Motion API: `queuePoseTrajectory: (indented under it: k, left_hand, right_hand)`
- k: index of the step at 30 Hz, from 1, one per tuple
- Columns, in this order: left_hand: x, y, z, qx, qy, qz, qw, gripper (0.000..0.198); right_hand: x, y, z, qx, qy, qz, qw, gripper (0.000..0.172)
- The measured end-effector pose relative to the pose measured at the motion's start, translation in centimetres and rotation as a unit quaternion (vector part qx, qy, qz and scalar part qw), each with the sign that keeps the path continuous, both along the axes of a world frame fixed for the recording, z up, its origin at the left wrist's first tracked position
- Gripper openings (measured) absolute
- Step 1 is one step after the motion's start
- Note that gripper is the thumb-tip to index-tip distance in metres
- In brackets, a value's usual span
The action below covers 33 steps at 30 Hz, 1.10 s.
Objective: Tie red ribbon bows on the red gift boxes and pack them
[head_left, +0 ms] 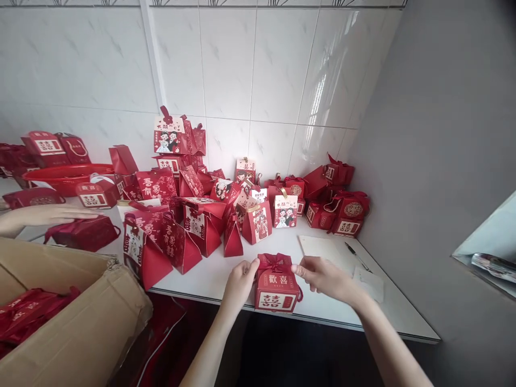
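A red gift box [277, 287] with white and gold lettering stands at the table's front edge, straight ahead of me. A dark red ribbon [276, 264] is tied across its top, with a knot in the middle. At the left side of the box, my left hand [238, 282] pinches the ribbon between thumb and finger. My right hand [324, 277] pinches the ribbon on the right side, its other fingers curled. A cord handle shows at the box's lower right.
Several red gift boxes [189, 236] crowd the table behind, with more stacked at the right [349, 212]. A notebook [322, 252] and pen [357, 256] lie right. A cardboard carton [68, 322] stands front left. Another person's hand [56, 214] reaches over a box there, near a red basin [68, 177].
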<state>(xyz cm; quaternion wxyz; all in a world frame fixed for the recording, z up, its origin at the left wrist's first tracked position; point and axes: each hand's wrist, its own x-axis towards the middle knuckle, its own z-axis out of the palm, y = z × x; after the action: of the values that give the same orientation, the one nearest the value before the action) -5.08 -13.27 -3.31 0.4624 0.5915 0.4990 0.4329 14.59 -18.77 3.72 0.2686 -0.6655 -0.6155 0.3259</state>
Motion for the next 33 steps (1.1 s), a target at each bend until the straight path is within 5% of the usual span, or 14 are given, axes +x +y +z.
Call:
queuePoseTrajectory:
  k: [5, 16, 24, 33]
  left_hand:
    - [0.5, 0.2, 0.1, 0.000, 0.022, 0.003, 1.000, 0.049]
    - [0.7, -0.1, 0.3, -0.025, -0.044, -0.024, 0.998, 0.047]
    - [0.6, -0.6, -0.7, -0.057, -0.104, -0.059, 0.991, 0.044]
    - [0.5, -0.6, -2.2, -0.078, -0.118, -0.047, 0.989, 0.043]
  right_hand:
    - [-1.0, 0.3, -3.9, 0.094, 0.015, -0.054, 0.994, 0.048]
    - [-1.3, 1.2, -5.0, 0.055, 0.199, -0.029, 0.978, 0.050]
    - [-0.3, 1.8, -6.6, -0.035, 0.465, -0.025, 0.884, 0.046]
    - [0.1, 1.9, -7.9, -0.088, 0.552, -0.034, 0.829, 0.042]
